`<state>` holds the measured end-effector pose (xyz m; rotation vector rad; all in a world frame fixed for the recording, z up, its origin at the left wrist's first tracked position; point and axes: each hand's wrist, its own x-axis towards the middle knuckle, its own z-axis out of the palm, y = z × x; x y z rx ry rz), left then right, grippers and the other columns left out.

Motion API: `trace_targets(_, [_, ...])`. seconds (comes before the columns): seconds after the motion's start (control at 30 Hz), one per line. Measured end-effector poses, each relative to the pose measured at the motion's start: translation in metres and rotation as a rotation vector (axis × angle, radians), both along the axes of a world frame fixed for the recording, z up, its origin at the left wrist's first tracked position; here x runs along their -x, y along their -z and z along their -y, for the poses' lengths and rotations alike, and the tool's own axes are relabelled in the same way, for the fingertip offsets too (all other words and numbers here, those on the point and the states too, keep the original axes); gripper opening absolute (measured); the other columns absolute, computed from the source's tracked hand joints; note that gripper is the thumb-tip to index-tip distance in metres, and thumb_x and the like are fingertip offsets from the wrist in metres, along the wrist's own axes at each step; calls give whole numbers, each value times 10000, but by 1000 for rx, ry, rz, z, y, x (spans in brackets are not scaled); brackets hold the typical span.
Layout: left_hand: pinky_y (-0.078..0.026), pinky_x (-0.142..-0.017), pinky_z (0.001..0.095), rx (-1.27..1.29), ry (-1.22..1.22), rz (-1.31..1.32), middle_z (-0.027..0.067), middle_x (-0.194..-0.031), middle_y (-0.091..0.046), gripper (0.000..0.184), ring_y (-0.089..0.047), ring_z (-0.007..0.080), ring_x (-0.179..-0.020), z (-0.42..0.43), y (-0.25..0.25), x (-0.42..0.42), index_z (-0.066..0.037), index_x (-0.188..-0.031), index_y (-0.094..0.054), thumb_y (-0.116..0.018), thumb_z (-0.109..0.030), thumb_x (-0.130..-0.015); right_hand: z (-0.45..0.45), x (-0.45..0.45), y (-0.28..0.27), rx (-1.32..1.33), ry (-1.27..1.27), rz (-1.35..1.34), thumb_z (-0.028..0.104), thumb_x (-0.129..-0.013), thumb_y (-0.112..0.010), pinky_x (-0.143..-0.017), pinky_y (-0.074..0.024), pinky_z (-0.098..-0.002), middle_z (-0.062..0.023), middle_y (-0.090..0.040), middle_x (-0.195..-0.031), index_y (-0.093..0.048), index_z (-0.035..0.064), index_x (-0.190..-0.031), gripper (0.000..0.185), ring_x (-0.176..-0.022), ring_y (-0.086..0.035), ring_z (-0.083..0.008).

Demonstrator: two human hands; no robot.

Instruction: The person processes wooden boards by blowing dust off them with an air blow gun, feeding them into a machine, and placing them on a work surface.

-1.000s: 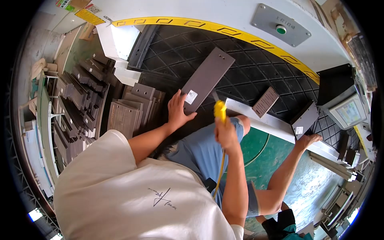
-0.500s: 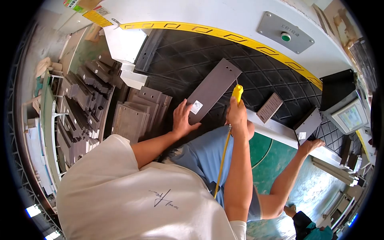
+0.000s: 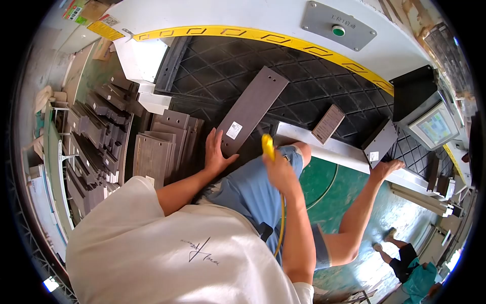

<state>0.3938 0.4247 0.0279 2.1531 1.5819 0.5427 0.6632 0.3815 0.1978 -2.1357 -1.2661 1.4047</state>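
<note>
A long grey panel (image 3: 257, 104) was laid aslant on the black quilted surface (image 3: 316, 71), just past twelve o'clock from the middle of the view. Its two-holed end was pointed to one o'clock, and its other end, where a white label (image 3: 234, 130) was stuck, to seven o'clock. The left hand (image 3: 217, 158) was placed at the seven o'clock corner, with fingers spread and thumb held apart; whether the panel was being gripped or merely touched could not be told. At four o'clock from the middle, a yellow tool (image 3: 268, 146) was grasped in the closed right hand (image 3: 280, 174). Its head was pointed upward near the panel's five o'clock side, its tip too blurred to be made out, and a yellow hose (image 3: 281, 223) was trailed from it toward six o'clock.

Toward two to three o'clock, a small brown plate (image 3: 328, 124) was rested by the white ledge (image 3: 301, 138); farther out, at three o'clock, a short grey panel (image 3: 380, 142) was set near a screen (image 3: 434, 126). A green button (image 3: 338, 31) was mounted at one o'clock. At nine o'clock, more panels (image 3: 153, 159) were stacked upright. Another person (image 3: 417, 281) was seen at four o'clock.
</note>
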Motion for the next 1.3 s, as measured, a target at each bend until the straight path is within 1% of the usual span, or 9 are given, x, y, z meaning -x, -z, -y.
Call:
trace_targets(0.17, [-282, -1253, 567, 29, -34, 37, 316, -1671, -244, 1218, -283, 500, -1524, 2, -7, 4, -73, -1640, -261, -944, -473, -714, 57, 13, -33, 133, -101, -351, 436, -1081, -527, -920, -520, -583, -368, -697, -1092, -618, -25, -1230, 493, -1085, -652, -560])
trace_targets(0.27, [-283, -1254, 563, 3, -32, 59, 317, -1672, -240, 1222, -282, 498, -1525, 3, -3, 5, -78, -1646, -251, -941, -479, -720, 84, 12, -3, 171, -103, -217, 427, -1087, -545, -766, -542, -523, -245, -737, -900, -622, -3, -1150, 441, -835, -725, -462])
trace_targets(0.47, [-283, -1250, 565, 17, -25, 37, 332, -1671, -226, 1226, -275, 507, -1524, 2, -6, 4, -69, -1648, -240, -938, -482, -727, 88, 10, -35, 253, 175, -522, 411, -1109, -542, -600, -439, -301, -24, -555, -693, -599, 15, -1077, 401, -595, -518, -109])
trace_targets(0.77, [-277, -1241, 584, -18, 31, 8, 344, -1666, -229, 1245, -280, 529, -1511, -1, -6, 3, -61, -1646, -243, -938, -504, -713, 94, 6, -24, 322, 74, -518, 397, -1097, -552, -581, -446, -314, -38, -615, -727, -602, 1, -1103, 399, -587, -550, -129])
trace_targets(0.9, [-283, -1231, 584, 43, 83, -178, 336, -1653, -252, 1262, -301, 523, -1494, -11, -17, -3, -61, -1647, -253, -953, -467, -679, 76, 8, -34, 152, 418, -651, 218, -1053, -578, -607, -499, -269, -54, -650, -893, -602, -3, -1149, 242, -740, -620, -125])
trace_targets(1.03, [-320, -1222, 544, 146, 44, -214, 335, -1615, -340, 1213, -377, 490, -1469, -26, -47, -14, -64, -1654, -260, -944, -369, -700, 49, 32, 54, -250, 729, -619, 81, -973, -598, -807, -555, -304, -93, -676, -1108, -594, -34, -1302, 348, -965, -650, -164])
trace_targets(1.13, [-384, -1184, 486, 322, 87, 240, 290, -1549, -452, 1159, -483, 410, -1401, -46, -89, -13, -63, -1672, -230, -901, -359, -775, 5, 51, 96, -407, 646, -362, 135, -966, -676, -1045, -511, -390, -209, -661, -1327, -530, -62, -1466, 558, -1202, -656, -308])
trace_targets(1.23, [-400, -1173, 435, 983, -173, 863, 222, -1562, -473, 1113, -498, 312, -1427, -67, -136, -7, -32, -1686, -192, -853, -353, -850, -12, 74, 88, -561, 397, -224, 256, -1011, -702, -1215, -379, -434, -301, -530, -1532, -546, -46, -1492, 589, -1466, -491, -407])
trace_targets(1.3, [-374, -1192, 432, 862, -36, 763, 199, -1531, -493, 1095, -481, 297, -1434, -67, -157, -8, -4, -1664, -228, -856, -364, -842, -11, 76, 71, -611, 448, -421, 315, -1057, -664, -1256, -316, -447, -270, -474, -1602, -532, -26, -1516, 586, -1523, -419, -394])
